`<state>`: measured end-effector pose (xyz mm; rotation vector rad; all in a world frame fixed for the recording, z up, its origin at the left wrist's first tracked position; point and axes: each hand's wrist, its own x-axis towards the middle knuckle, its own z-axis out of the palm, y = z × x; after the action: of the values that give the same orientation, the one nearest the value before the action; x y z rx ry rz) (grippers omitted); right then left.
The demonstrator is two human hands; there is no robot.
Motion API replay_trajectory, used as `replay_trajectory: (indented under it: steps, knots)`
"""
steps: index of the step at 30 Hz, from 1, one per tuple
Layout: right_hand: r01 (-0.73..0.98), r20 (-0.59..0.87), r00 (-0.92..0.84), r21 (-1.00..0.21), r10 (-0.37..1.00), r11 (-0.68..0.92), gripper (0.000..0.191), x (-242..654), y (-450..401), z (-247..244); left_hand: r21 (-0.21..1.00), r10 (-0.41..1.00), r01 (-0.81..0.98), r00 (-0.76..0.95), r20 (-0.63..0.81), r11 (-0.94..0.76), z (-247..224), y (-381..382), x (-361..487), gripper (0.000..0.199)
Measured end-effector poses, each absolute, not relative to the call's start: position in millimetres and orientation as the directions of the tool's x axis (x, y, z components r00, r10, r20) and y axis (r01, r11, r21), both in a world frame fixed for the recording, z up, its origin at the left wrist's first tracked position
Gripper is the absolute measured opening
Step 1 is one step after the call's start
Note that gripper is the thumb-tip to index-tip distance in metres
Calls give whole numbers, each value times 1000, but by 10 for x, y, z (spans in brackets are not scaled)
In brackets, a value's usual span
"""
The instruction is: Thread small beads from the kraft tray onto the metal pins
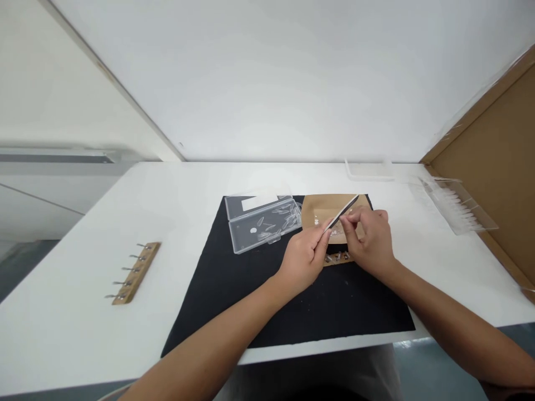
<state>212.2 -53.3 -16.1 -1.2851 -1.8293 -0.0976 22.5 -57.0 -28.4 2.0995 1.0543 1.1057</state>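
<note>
My left hand [304, 253] grips the lower end of a slim nail file [349, 205], dark on one face and pale along the edge, which slants up to the right. Close against the file, my right hand [370, 236] has thumb and forefinger pinched together; whatever sits between them is too small to make out. Below the hands lies a wooden strip with clips [337, 258], partly hidden, with clear pieces on it. Behind them a tan sheet [313, 207] carries small clear and white bits. To the left is an open plastic case [244, 242] with loose clear nail tips [288, 214].
A black cloth [234, 301] lies under the work on the white table [75, 328]. Another wooden clip strip [137, 273] stands at the left. Clear trays with nail tips [457, 209] lie at the right, by a brown board [497, 150]. A white wall closes the back.
</note>
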Motion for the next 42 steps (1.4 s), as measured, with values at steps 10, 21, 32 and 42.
replay_trajectory:
  steps: [10,21,32,42]
  knots:
    - [773,690,-70,-419,720,476,18,2173,-521,-120,717,808,382,361,465,-583,-271,-589,222,39]
    - [794,679,-20,-435,734,424,22,2240,-488,-104,748,821,356,356,446,-560,-266,-603,212,39]
    - [795,663,-60,-420,746,437,24,2232,-513,-108,757,831,356,337,442,-547,-255,-609,219,40]
    - [786,659,-124,-391,741,479,24,2207,-538,-71,756,832,363,350,431,-544,-249,-606,210,41]
